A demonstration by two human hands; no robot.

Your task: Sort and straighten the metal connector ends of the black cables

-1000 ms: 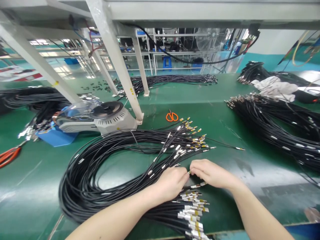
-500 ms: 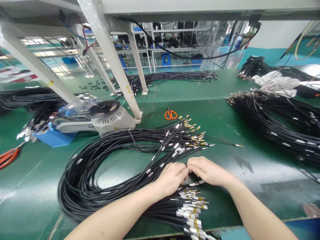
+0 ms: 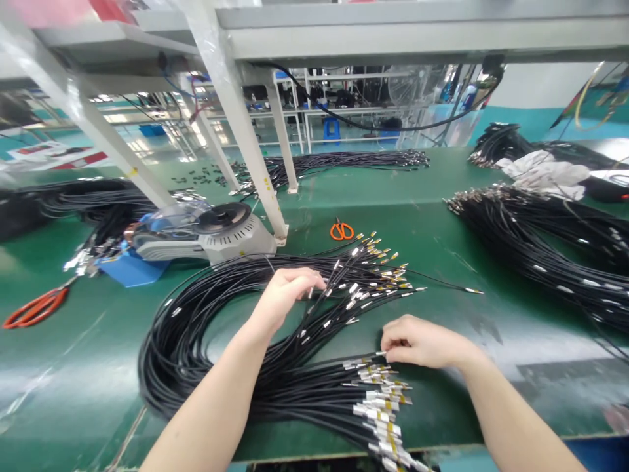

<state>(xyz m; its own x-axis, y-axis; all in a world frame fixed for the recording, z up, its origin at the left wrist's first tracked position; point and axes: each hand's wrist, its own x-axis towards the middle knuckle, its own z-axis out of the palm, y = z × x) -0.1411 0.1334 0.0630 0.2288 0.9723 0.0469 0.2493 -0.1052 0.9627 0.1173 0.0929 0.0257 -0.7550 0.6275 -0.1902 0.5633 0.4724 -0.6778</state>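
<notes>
A looped bundle of black cables point(image 3: 191, 328) lies before me, with white labels and metal-tipped ends at its right. My left hand point(image 3: 287, 295) is over the upper part of the loop. Its fingers reach toward a labelled cable, and I see nothing held in them. My right hand point(image 3: 420, 342) is closed in a pinch at the tip of a black cable point(image 3: 361, 360). That cable lies along the top of the lower group of labelled cable ends point(image 3: 383, 406). The upper group of ends point(image 3: 388, 269) fans out beyond my hands.
Orange-handled scissors point(image 3: 341, 229) lie behind the bundle. A grey tape dispenser point(image 3: 236, 239) and a blue block point(image 3: 132, 269) stand at left, near orange-handled cutters point(image 3: 42, 307). Another cable coil point(image 3: 540, 255) lies at right. White shelf posts point(image 3: 246, 124) rise from the green table point(image 3: 393, 203).
My hands were together over the cable ends and have parted. The left has moved up and left over the loop; the right has stayed near the ends, pinching a cable tip. The view has shifted slightly.
</notes>
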